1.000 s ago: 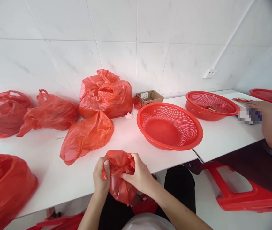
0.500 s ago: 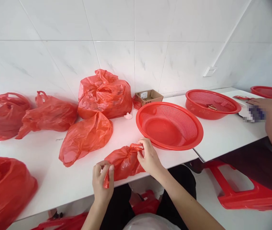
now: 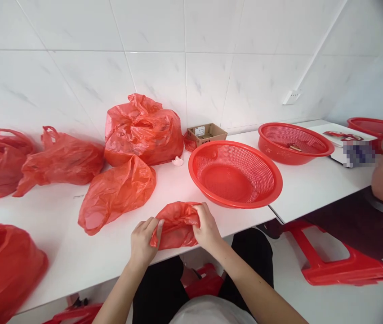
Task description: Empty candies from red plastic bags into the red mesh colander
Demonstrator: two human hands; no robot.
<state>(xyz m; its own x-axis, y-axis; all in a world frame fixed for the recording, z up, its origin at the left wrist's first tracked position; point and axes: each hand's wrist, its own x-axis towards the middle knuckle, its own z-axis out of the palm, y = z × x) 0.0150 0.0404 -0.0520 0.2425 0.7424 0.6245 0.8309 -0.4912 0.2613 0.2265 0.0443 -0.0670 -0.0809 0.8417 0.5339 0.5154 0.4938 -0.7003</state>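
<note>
The bare left forearm (image 3: 120,288) slants up and inward from the lower edge to a nearly straight wrist, its left grip (image 3: 143,240) back upward, with bent fingers drawn in toward a raised thumb (image 3: 159,231) in a closed pinch. The bare right forearm (image 3: 254,283) reaches in from the lower right on a longer diagonal, and its right grip (image 3: 208,228) is likewise closed, fingers curled and thumb brought in below them. Both grips face each other a short way apart, the right slightly higher, with the elbows beyond view.
</note>
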